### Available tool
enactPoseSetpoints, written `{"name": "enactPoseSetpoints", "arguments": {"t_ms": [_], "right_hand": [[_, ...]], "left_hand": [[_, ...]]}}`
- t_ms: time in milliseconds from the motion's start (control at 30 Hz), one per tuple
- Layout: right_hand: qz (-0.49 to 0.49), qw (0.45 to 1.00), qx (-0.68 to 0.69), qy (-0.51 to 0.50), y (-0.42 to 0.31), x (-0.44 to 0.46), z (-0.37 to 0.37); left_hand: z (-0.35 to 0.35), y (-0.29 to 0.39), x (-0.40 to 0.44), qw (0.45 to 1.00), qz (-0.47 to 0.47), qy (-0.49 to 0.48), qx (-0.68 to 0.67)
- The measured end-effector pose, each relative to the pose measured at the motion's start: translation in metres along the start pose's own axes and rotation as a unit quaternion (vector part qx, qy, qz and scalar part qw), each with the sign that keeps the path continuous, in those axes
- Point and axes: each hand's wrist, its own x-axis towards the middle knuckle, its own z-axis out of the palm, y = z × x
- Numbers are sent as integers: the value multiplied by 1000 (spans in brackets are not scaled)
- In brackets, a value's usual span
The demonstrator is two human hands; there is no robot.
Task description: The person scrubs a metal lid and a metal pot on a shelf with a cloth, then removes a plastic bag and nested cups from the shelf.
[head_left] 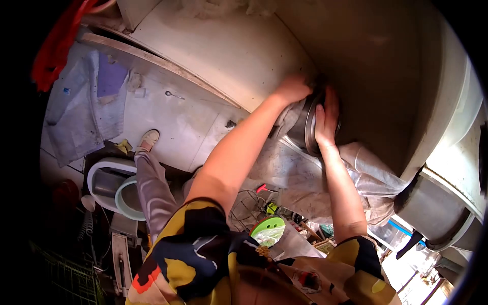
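A round metal pot (309, 127) with a shiny rim is tilted on its side against the pale cabinet panel. My right hand (328, 119) presses along its rim, fingers straight and thumb apart, steadying it. At the pot's far side my left hand (296, 89) is closed, fingers curled and partly hidden. A crumpled grey cloth (288, 121) hangs from beneath the left hand against the pot's side. The pot's far end and whatever lies under the left fingertips are in shadow.
A pale shelf edge (168, 63) runs beside my left arm. Plastic sheeting (366, 170) drapes below the pot. A large grey pan (434, 206) stands at right. Below lie a green strainer (268, 230), a white basin (129, 198), and a spoon (174, 95) on the floor.
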Motion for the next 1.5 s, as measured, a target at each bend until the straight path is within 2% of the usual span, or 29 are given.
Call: {"name": "enactPoseSetpoints", "arguments": {"t_ms": [67,133,200,267,367,600,700,767,867,1000,1100,1133,1233,1300,1367,1433,1500], "right_hand": [[-5,1000,2,-6,-1,1,0],[-5,1000,-1,-2,-3,1,-2],[-6,1000,-1,7,-4,4,-1],[-5,1000,12,-4,-4,4,-1],[2,1000,19,-21,-4,4,-4],[-12,998,21,-64,-7,-4,-17],[35,994,55,-84,-2,-12,-18],[217,972,-70,48,29,-38,8],[225,972,-62,5,2,-36,2],[139,990,19,-28,5,-48,-19],[162,981,98,-35,5,-55,-28],[182,972,141,-35,6,-55,-28],[178,977,118,-6,6,-57,-21],[176,979,100,6,5,-59,-19],[150,986,62,23,6,-57,-17],[152,986,57,30,4,-55,-16],[156,985,54,38,2,-56,-14]], "left_hand": [[-2,2,6,999,-12,-11,42],[-6,8,0,1000,-6,-16,-8],[5,3,-39,994,22,76,-82],[23,-4,-84,973,101,187,-93],[44,-5,-131,959,146,231,-77],[54,-11,-157,969,119,179,-124],[55,-8,-160,975,107,162,-105],[56,-7,-162,978,90,151,-109],[61,-7,-167,980,95,150,-88],[84,-6,-184,990,73,106,-57],[86,-5,-186,988,79,125,-54],[82,-1,-180,988,77,124,-53],[69,-1,-147,978,94,179,-56],[54,-6,-105,974,138,176,-45],[50,-14,-56,983,76,159,-60],[32,-8,-15,1000,-5,3,27],[32,-7,-4,1000,0,2,28]]}}
